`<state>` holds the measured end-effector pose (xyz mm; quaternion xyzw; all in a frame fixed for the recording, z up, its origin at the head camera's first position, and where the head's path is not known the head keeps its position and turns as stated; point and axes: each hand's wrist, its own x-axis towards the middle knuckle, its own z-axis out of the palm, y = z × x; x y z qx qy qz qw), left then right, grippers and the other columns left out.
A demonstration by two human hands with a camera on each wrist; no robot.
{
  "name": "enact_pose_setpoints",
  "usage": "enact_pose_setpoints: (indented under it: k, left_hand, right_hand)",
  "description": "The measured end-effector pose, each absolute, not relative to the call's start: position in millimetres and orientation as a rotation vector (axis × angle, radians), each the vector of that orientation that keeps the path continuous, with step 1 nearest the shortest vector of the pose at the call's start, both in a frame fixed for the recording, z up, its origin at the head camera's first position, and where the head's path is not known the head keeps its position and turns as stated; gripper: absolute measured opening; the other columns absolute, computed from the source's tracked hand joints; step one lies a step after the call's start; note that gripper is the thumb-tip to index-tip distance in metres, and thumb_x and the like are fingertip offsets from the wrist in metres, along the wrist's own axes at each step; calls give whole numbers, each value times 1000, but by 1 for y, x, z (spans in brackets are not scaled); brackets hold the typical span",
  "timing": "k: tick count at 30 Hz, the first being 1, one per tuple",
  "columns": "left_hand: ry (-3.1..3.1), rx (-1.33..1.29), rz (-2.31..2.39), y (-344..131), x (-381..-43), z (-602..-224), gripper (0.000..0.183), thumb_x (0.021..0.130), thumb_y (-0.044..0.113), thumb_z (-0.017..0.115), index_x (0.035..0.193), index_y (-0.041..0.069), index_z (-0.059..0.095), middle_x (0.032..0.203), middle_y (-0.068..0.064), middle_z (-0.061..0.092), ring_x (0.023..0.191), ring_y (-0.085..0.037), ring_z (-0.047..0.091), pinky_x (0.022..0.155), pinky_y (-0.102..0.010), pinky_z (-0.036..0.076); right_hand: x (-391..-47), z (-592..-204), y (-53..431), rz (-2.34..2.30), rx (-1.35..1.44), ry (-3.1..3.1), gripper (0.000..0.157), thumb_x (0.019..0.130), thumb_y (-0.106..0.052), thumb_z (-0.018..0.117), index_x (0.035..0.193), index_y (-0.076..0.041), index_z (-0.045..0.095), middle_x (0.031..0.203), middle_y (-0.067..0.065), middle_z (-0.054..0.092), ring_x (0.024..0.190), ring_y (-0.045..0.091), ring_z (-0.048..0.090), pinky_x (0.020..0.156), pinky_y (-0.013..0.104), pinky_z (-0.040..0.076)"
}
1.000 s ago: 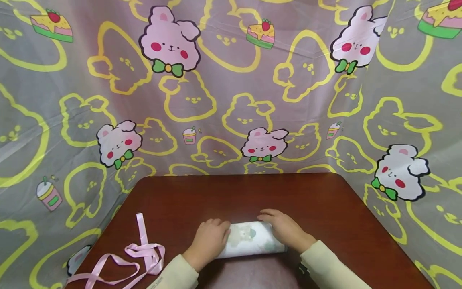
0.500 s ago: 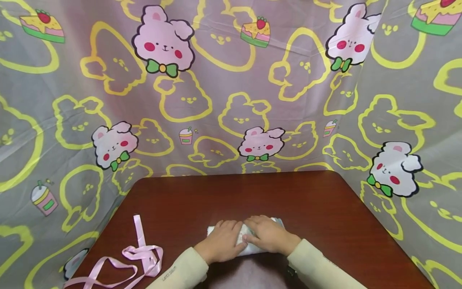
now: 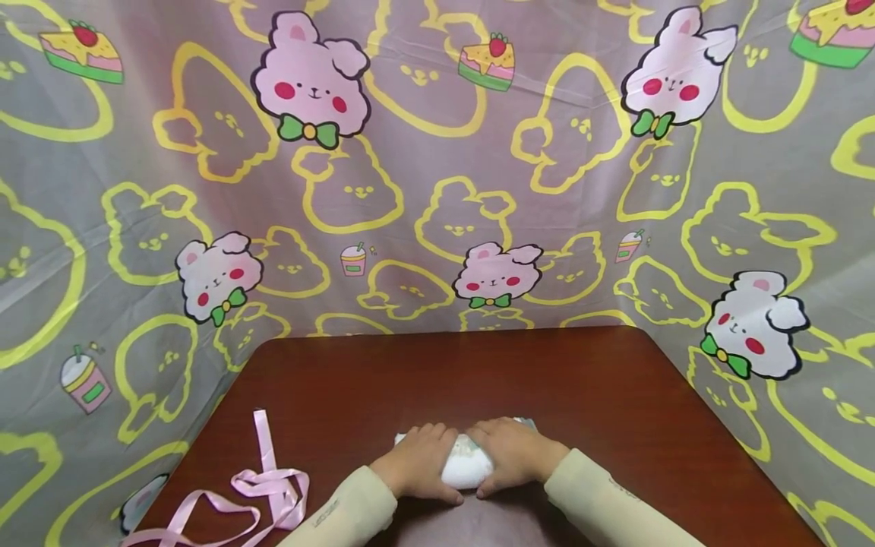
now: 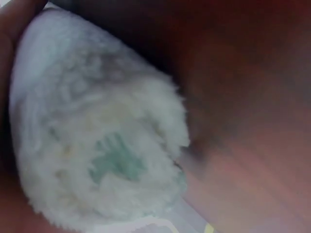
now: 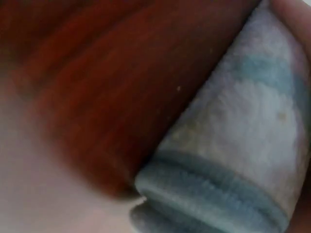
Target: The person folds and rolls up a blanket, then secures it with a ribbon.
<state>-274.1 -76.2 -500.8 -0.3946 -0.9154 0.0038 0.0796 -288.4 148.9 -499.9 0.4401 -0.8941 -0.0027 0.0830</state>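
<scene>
Gripping the rolled towel (image 3: 467,465) from above with left hand (image 3: 421,462) and right hand (image 3: 511,456), we're probably stopping it unrolling; pink ribbon (image 3: 267,448) is lying left.

Grey cloth (image 3: 410,167) walls stand at 9, 12 and 3 o'clock, mauve towards 12, printed with yellow outlines (image 3: 232,50), rabbits (image 3: 311,80), cakes (image 3: 82,53) and cups (image 3: 85,380). At 6 sits a red-brown table (image 3: 465,372), corners rounded at its 10 and 2, pale sheen (image 3: 472,528) along its 6 o'clock side.
</scene>
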Motion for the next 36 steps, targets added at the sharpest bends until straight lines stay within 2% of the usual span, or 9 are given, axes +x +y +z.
enact_pose_setpoints:
  k: [7,11,13,19,22,25,31,33,36]
  left_hand:
    - [-2718,-1206,-10,-76,-268,-501,77,67,68,73,119,13,56,100,4,55,91,-13,53,73,-32,44]
    - [-2729,-1215,-53,-76,-266,-498,76,66,64,77,118,13,56,99,4,56,90,-12,55,73,-33,45]
    - [-2748,-1222,-67,-77,-265,-497,78,65,64,78,119,12,55,101,4,57,92,-13,55,74,-33,46]
    - [-2781,-1221,-2,-90,-270,-494,75,60,60,80,112,11,55,96,5,54,90,-13,54,76,-31,47]
    - [-2814,-1238,42,-95,-273,-487,71,57,52,83,108,12,55,94,6,52,89,-13,53,79,-30,47]
    - [-2828,-1245,84,-98,-273,-486,71,54,45,86,108,12,54,94,5,52,90,-14,53,81,-30,47]
    - [-2765,-1242,161,-100,-269,-489,69,49,33,89,105,12,53,94,3,53,88,-17,54,79,-32,48]
    - [-2748,-1247,176,-101,-267,-488,69,49,31,89,105,12,53,93,3,53,88,-17,54,77,-32,48]
    - [-2766,-1239,156,-103,-265,-486,74,49,31,89,110,11,52,96,3,53,91,-17,54,79,-32,48]
  right_hand:
    - [-285,-504,153,11,1338,-2633,73,68,-70,72,115,-15,61,103,-6,55,94,13,56,80,37,49]
    - [-280,-502,157,8,1340,-2634,77,68,-65,74,121,-12,59,108,-3,57,98,15,57,84,38,48]
    - [-277,-499,160,12,1337,-2678,79,67,-58,78,126,-10,57,112,-3,57,103,16,56,88,38,47]
    - [-271,-484,169,-19,1257,-2813,86,50,-29,87,127,-9,53,114,-2,58,109,18,55,95,41,43]
    - [-269,-483,173,-117,1177,-2860,88,51,-23,87,129,-7,51,119,4,57,114,24,53,95,46,43]
    - [-268,-488,175,-150,1141,-2847,81,52,-18,86,126,-8,52,118,5,57,113,26,54,90,49,45]
    - [-270,-494,176,-182,1164,-2672,62,55,-15,82,111,-12,56,100,1,58,95,22,58,75,43,48]
    - [-270,-495,176,-201,1168,-2647,61,55,-15,82,111,-12,56,99,1,58,93,22,58,75,43,48]
    - [-270,-493,179,-175,1170,-2696,71,56,-19,83,121,-12,55,109,2,58,102,25,57,82,47,47]
